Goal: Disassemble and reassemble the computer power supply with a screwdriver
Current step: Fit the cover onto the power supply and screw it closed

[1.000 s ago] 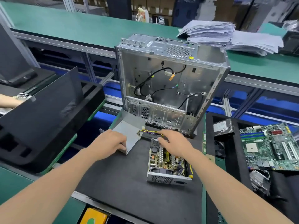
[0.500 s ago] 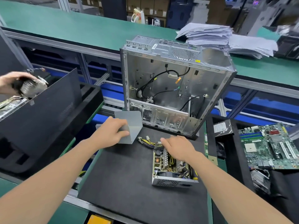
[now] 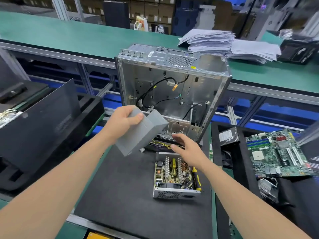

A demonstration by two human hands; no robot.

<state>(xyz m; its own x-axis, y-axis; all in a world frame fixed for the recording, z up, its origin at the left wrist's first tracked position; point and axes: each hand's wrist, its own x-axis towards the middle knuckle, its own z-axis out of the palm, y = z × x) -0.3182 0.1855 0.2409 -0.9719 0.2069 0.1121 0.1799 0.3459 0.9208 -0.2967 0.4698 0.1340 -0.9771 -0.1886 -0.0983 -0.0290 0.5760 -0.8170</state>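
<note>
Left hand (image 3: 123, 121) grips the grey cover (image 3: 143, 135) up mid-frame, clear of the open power supply (image 3: 174, 176) sitting lower centre on the mat (image 3: 120, 187), right hand (image 3: 188, 147) hovering flat and empty above it, probably free to tuck the wires (image 3: 160, 144).

The power supply (image 3: 172, 175) is sitting on the mat (image 3: 120, 195) before the computer case (image 3: 172, 94), a screwdriver (image 3: 197, 180) lying at its right.

Left hand (image 3: 123, 121) is gripping a grey cover (image 3: 143, 135), thumb pressing on its upper face, bare forearm extending in from lower left. Right hand (image 3: 189, 147) is hovering palm down, fingers straight, bare forearm extending in from lower right.
</note>
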